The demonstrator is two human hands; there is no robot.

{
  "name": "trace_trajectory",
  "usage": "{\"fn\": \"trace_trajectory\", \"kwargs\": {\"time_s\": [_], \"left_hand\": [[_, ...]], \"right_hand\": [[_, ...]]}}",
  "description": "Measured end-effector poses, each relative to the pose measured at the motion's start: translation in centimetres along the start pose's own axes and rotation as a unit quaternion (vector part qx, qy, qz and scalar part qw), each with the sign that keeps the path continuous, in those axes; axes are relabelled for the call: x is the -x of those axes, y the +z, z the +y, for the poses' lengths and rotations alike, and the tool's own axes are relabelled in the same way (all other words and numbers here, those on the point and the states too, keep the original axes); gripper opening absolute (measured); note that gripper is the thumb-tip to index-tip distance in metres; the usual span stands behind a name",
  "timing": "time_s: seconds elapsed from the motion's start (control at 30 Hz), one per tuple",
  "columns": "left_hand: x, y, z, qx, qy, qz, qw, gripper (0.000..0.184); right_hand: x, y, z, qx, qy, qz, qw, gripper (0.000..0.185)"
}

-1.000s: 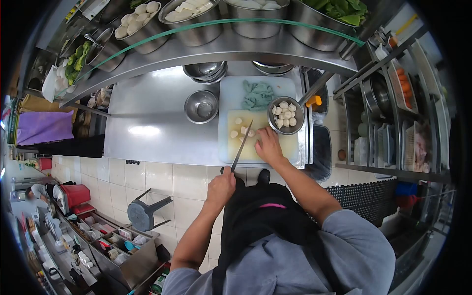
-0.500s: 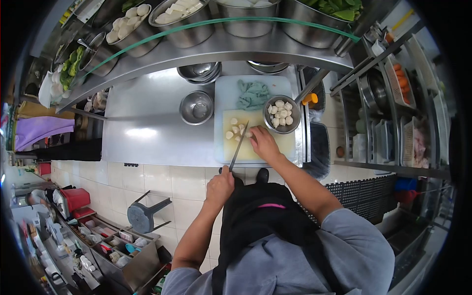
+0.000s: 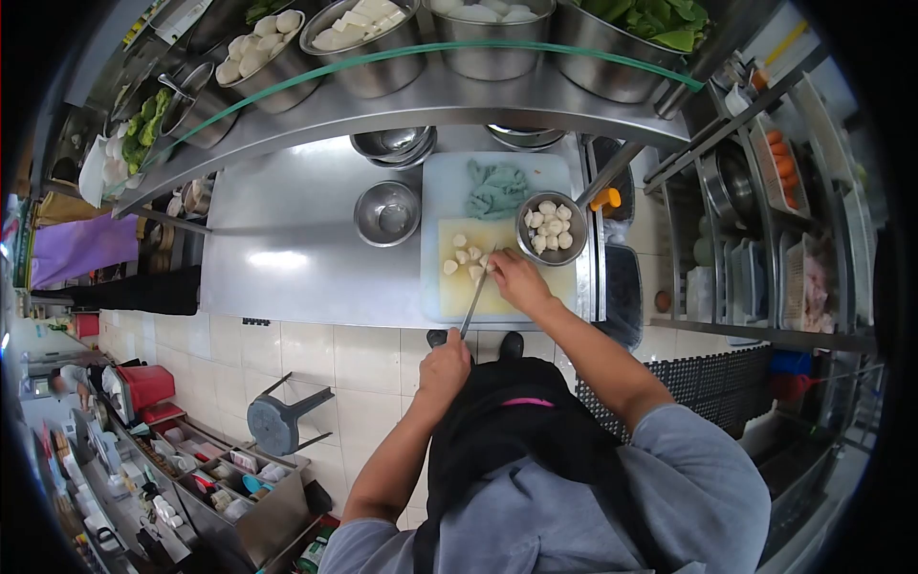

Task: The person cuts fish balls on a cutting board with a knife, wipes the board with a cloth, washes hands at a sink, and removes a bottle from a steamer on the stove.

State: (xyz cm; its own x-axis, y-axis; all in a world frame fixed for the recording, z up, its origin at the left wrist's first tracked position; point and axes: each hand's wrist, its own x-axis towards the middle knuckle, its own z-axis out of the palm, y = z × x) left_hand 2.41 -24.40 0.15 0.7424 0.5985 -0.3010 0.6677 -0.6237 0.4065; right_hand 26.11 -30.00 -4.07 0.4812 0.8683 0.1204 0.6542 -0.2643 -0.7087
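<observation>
My left hand (image 3: 447, 366) is closed round the handle of a knife (image 3: 473, 304), whose blade points away over the yellow cutting board (image 3: 457, 297). At the blade's tip, my right hand (image 3: 519, 282) has its fingers pinched on a small white ball, mostly hidden by them. Several white pieces (image 3: 450, 267) lie on the board left of the blade. A steel bowl (image 3: 524, 247) of whole white balls (image 3: 550, 228), perhaps mushrooms or fish balls, stands just beyond my right hand. Behind the pieces, a crumpled green cloth (image 3: 497, 189) rests on a larger white board (image 3: 435, 201).
Empty steel bowls (image 3: 387, 213) stand left of the boards on the steel table (image 3: 287, 220). Overhead, a shelf (image 3: 430, 113) carries tubs of food. An orange-capped bottle (image 3: 604, 199) is at the right edge. A grey stool (image 3: 274, 423) stands behind left; another person (image 3: 72, 381) is far left.
The knife and my left hand have shifted slightly right, bringing the blade up against the fingers of my right hand. The whole view has moved a little.
</observation>
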Motion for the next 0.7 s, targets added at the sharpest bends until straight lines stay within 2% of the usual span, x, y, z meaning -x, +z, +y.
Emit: {"fn": "trace_trajectory", "kwargs": {"time_s": [0.17, 0.23, 0.27, 0.33, 0.43, 0.47, 0.5, 0.57, 0.6, 0.63, 0.7], "left_hand": [[-0.3, -1.1, -2.1, 0.046, 0.03, 0.007, 0.998, 0.019], [-0.1, -2.1, -2.1, 0.055, 0.01, 0.009, 0.998, 0.019], [0.0, -2.5, -1.9, 0.054, 0.016, 0.013, 0.998, 0.019], [0.3, -1.9, -1.8, 0.052, 0.033, 0.008, 0.998, 0.019], [0.4, -1.0, -1.1, 0.051, 0.061, -0.006, 0.997, 0.02], [0.3, -0.7, -1.0, 0.052, 0.066, -0.022, 0.996, 0.021], [0.0, -0.4, -1.1, 0.053, 0.068, -0.02, 0.996, 0.021], [-0.4, 0.0, -1.7, 0.018, 0.041, -0.016, 0.999, 0.021], [-0.6, 0.0, -2.0, 0.015, 0.04, -0.009, 0.999, 0.021], [-0.9, -0.3, -2.2, 0.02, 0.031, -0.006, 0.999, 0.021], [-1.4, -1.1, -2.2, 0.026, 0.011, -0.006, 1.0, 0.021]], "right_hand": [[0.1, 0.2, -1.0, 0.013, 0.011, 0.05, 0.999, 0.027], [0.0, -2.6, -3.0, 0.036, -0.003, 0.107, 0.994, 0.026], [-0.3, -3.7, -1.7, 0.053, 0.025, 0.135, 0.989, 0.027], [-1.4, -6.7, -0.5, 0.169, 0.049, 0.259, 0.95, 0.033], [-2.2, -7.3, 3.7, 0.216, 0.097, 0.205, 0.95, 0.039], [-2.4, -7.0, 4.9, 0.274, 0.053, 0.196, 0.94, 0.048], [-2.6, -7.4, 4.5, 0.275, 0.051, 0.198, 0.94, 0.048], [-3.4, -8.1, 3.7, 0.216, 0.145, 0.077, 0.962, 0.051], [-3.9, -7.9, 4.2, 0.228, 0.154, 0.055, 0.96, 0.052], [-4.3, -7.6, 4.9, 0.225, 0.145, 0.062, 0.962, 0.052], [-4.8, -7.6, 5.8, 0.23, 0.068, 0.028, 0.97, 0.052]]}}
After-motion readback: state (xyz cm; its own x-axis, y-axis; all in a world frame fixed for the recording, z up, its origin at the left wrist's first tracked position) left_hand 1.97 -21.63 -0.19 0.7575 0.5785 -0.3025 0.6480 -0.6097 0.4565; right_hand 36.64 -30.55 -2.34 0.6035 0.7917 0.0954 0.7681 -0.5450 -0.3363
